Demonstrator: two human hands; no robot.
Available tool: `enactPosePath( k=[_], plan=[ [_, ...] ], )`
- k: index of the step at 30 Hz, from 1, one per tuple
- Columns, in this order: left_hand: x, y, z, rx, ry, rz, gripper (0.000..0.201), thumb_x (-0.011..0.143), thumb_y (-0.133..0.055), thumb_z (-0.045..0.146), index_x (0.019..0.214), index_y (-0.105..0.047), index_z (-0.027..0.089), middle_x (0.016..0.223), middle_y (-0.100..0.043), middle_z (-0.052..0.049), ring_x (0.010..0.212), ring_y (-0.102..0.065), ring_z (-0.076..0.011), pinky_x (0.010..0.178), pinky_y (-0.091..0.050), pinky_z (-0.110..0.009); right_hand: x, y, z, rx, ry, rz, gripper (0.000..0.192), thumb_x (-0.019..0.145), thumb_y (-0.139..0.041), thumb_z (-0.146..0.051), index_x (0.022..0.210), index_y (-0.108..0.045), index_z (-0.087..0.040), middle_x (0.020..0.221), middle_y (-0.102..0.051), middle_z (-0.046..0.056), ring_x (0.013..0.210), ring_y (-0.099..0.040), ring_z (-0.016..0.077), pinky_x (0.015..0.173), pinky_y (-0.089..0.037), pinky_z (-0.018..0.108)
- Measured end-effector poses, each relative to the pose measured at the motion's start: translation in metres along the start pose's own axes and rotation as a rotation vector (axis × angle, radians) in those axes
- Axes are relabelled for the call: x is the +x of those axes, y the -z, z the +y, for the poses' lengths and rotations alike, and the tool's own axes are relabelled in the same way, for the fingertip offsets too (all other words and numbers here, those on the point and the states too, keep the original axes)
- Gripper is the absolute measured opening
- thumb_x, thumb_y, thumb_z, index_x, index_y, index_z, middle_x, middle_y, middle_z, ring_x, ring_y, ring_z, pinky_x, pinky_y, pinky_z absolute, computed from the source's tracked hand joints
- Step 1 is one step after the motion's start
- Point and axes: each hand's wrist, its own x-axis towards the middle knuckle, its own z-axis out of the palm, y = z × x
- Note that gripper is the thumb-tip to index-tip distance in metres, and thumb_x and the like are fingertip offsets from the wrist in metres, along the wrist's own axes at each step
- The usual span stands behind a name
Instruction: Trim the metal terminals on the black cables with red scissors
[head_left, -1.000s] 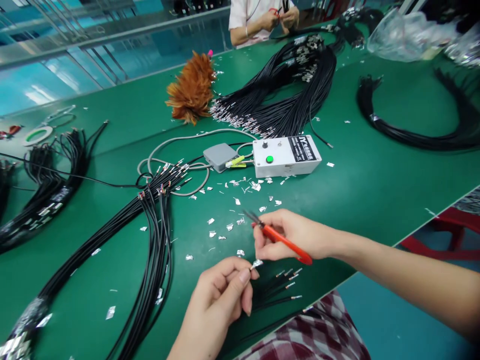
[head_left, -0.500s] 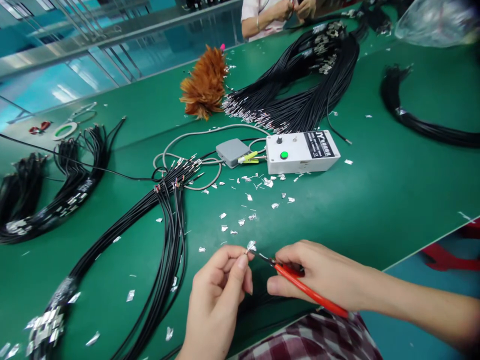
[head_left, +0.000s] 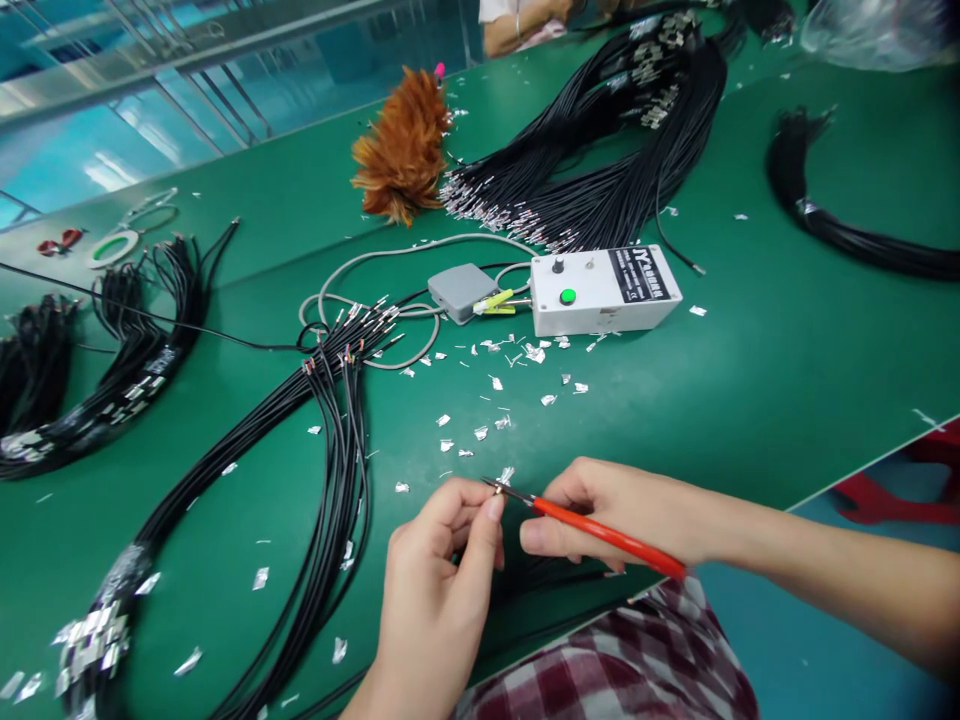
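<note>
**Snips at a wire end over the green bench**

Before us lies a long green table strewn with small silver offcuts, a white control box with a green button, a grey pedal and a feather duster farther back. Black wire bundles fan out to the left.

Near the table's front edge, our left hand pinches a thin black wire end between thumb and forefinger, closed tight on it; the rest of the wire drops out of sight under the hand. Our right hand is wrapped around the red-handled snips, whose tips meet the wire's metal terminal.

We judge the wire light and limp, its terminal small and easily bent, so holding just behind the terminal suits it. The snips' long axis runs from lower right up to the left, blades pointing at the left fingertips; the wire end points right, toward them.
</note>
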Motion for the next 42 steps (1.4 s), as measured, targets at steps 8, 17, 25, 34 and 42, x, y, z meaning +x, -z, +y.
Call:
enactPosePath(
  k=[8, 17, 25, 34, 42],
  plan=[
    [-0.001, -0.002, 0.001, 0.093, -0.016, 0.039, 0.014, 0.086, -0.055, 0.026, 0.073, -0.058, 0.020, 0.057, -0.054, 0.003, 0.051, -0.046, -0.0116, 0.048, -0.037, -0.022, -0.002, 0.000, -0.004, -0.130, -0.013, 0.133, 0.052, 0.074, -0.057, -0.065, 0.055, -0.041, -0.020, 0.051, -0.033, -0.006, 0.047, -0.026, 0.0082, 0.039, -0.019, 0.022],
    [-0.001, -0.003, -0.001, 0.080, -0.023, 0.128, 0.012, 0.086, -0.055, 0.026, 0.076, -0.059, 0.021, 0.054, -0.054, 0.004, 0.050, -0.046, -0.0114, 0.047, -0.036, -0.021, -0.003, -0.006, -0.003, -0.332, -0.041, 0.317, 0.054, 0.070, -0.058, -0.069, 0.054, -0.041, -0.020, 0.051, -0.033, -0.005, 0.051, -0.025, 0.0105, 0.040, -0.019, 0.023],
    [0.003, 0.009, 0.001, -0.271, 0.219, -0.013, 0.021, 0.085, -0.058, 0.037, 0.079, -0.060, 0.017, 0.050, -0.051, 0.005, 0.042, -0.030, -0.0054, 0.040, -0.019, -0.016, -0.006, -0.003, 0.004, -0.227, 0.002, 0.236, 0.051, 0.074, -0.057, -0.065, 0.058, -0.037, -0.020, 0.058, -0.028, -0.006, 0.053, -0.023, 0.0098, 0.042, -0.020, 0.022],
    [0.001, 0.007, 0.003, -0.337, 0.288, -0.056, 0.024, 0.082, -0.061, 0.040, 0.078, -0.061, 0.016, 0.046, -0.049, 0.005, 0.039, -0.025, -0.0040, 0.038, -0.015, -0.016, 0.006, -0.009, -0.002, -0.170, 0.110, 0.158, 0.050, 0.076, -0.055, -0.064, 0.060, -0.036, -0.021, 0.058, -0.029, -0.006, 0.053, -0.023, 0.0096, 0.044, -0.021, 0.022],
    [0.002, 0.007, 0.004, -0.356, 0.309, -0.104, 0.024, 0.082, -0.061, 0.038, 0.075, -0.061, 0.015, 0.044, -0.049, 0.005, 0.038, -0.024, -0.0034, 0.037, -0.013, -0.015, 0.003, -0.010, -0.007, -0.360, 0.108, 0.313, 0.054, 0.073, -0.056, -0.068, 0.057, -0.037, -0.020, 0.052, -0.034, -0.007, 0.051, -0.025, 0.0096, 0.044, -0.020, 0.023]
  ],
)
